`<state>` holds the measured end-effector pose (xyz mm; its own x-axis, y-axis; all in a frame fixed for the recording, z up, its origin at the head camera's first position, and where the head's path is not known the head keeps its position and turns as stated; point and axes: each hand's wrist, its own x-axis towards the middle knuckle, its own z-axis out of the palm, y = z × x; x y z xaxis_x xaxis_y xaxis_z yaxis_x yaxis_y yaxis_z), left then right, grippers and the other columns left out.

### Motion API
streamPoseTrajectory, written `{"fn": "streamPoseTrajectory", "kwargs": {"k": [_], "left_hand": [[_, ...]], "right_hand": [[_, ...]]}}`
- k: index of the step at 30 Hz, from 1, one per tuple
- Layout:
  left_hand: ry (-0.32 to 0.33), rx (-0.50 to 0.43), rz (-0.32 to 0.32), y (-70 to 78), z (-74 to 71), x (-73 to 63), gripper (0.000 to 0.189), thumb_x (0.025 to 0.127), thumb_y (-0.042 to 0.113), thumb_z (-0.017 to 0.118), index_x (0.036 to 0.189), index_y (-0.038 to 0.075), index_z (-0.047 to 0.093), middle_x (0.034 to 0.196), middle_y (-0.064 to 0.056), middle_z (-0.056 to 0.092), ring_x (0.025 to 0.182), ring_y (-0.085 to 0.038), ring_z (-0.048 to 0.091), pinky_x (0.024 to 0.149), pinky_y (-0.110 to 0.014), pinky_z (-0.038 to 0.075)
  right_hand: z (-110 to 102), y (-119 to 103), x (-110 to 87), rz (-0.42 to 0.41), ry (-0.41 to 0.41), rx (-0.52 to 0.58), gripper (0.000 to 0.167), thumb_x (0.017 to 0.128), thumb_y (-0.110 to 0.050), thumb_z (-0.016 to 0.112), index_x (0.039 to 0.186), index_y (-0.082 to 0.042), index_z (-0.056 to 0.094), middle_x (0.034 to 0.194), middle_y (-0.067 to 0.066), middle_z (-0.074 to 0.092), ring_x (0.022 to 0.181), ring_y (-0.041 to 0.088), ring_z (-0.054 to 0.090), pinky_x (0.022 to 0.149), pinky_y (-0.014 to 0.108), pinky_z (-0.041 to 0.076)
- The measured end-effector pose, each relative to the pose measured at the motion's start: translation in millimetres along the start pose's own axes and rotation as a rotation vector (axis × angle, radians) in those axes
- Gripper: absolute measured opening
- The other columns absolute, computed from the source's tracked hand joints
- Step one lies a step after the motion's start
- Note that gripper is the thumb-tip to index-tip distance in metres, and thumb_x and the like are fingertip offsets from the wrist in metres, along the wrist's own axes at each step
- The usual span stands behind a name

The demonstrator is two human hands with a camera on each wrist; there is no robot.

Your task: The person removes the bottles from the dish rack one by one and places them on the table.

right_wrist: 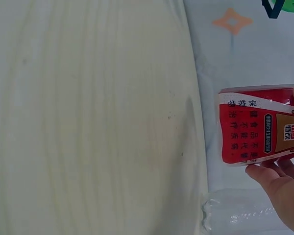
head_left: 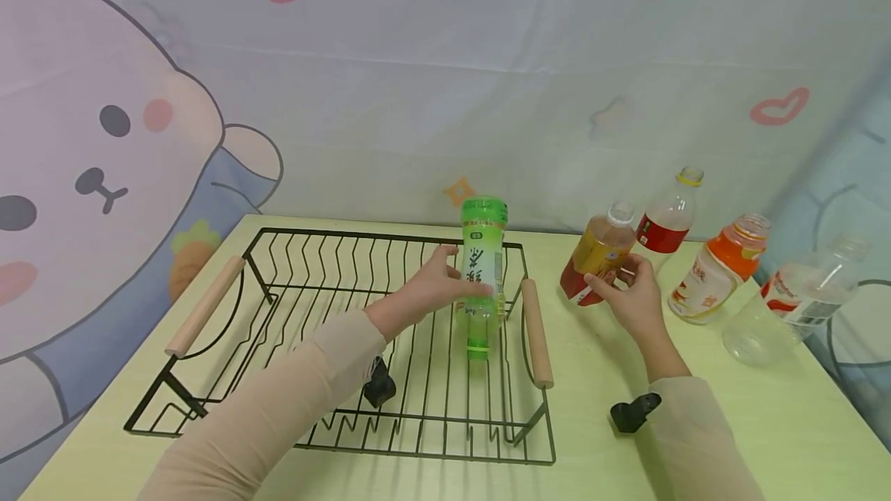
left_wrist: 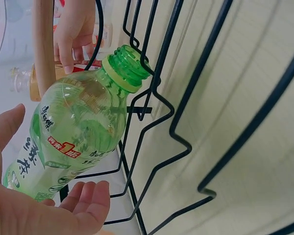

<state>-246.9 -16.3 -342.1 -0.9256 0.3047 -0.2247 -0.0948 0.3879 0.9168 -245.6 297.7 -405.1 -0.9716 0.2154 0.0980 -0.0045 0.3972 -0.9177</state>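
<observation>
A green tea bottle [head_left: 482,242] stands upside down at the right part of the black wire rack [head_left: 306,287], its uncapped neck among the wires. My left hand [head_left: 433,284] is beside it; in the left wrist view the thumb stands off the bottle [left_wrist: 83,127] and the fingers [left_wrist: 90,205] lie loosely spread alongside. My right hand [head_left: 636,304] grips a red and gold drink bottle [head_left: 597,253] by its side, tilted, mouth upward. The right wrist view shows its red label [right_wrist: 259,127] with the fingertips along its edge.
To the right stand a clear bottle with a red label [head_left: 664,226], an orange-and-white bottle [head_left: 713,273] and a clear bottle with a red-and-white label [head_left: 793,304]. Wooden handles [head_left: 536,331] rise at both rack sides. A printed cloth [head_left: 390,99] hangs behind the table.
</observation>
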Motion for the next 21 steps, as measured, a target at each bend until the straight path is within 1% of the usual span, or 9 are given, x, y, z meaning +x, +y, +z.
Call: {"fn": "streamPoseTrajectory", "kwargs": {"k": [9, 15, 21], "left_hand": [[-0.017, -0.023, -0.004, -0.3, 3.4, -0.4, 0.098, 0.081, 0.029, 0.078, 0.152, 0.01, 0.014, 0.125, -0.018, 0.05, 0.108, -0.031, 0.056, 0.099, -0.05, 0.042], [-0.022, -0.042, -0.002, -1.3, 4.5, -0.3, 0.099, 0.081, 0.027, 0.078, 0.153, 0.01, 0.012, 0.124, -0.019, 0.05, 0.105, -0.03, 0.058, 0.098, -0.048, 0.043], [-0.026, -0.05, -0.001, -1.6, 4.4, 0.1, 0.1, 0.082, 0.025, 0.078, 0.153, 0.009, 0.01, 0.125, -0.021, 0.049, 0.103, -0.03, 0.059, 0.095, -0.048, 0.045]], "right_hand": [[1.9, 7.1, 0.1, 0.048, -0.004, -0.031, 0.088, 0.088, -0.032, 0.07, 0.147, 0.004, 0.015, 0.147, 0.026, 0.03, 0.135, 0.039, 0.036, 0.108, 0.048, 0.036], [3.5, 12.3, 0.2, 0.056, -0.006, -0.037, 0.089, 0.088, -0.035, 0.07, 0.147, 0.003, 0.015, 0.148, 0.027, 0.03, 0.136, 0.042, 0.035, 0.108, 0.051, 0.035], [3.3, 11.8, 0.5, 0.049, -0.003, -0.039, 0.088, 0.088, -0.033, 0.071, 0.146, 0.003, 0.016, 0.147, 0.026, 0.031, 0.136, 0.04, 0.035, 0.108, 0.049, 0.036]]}}
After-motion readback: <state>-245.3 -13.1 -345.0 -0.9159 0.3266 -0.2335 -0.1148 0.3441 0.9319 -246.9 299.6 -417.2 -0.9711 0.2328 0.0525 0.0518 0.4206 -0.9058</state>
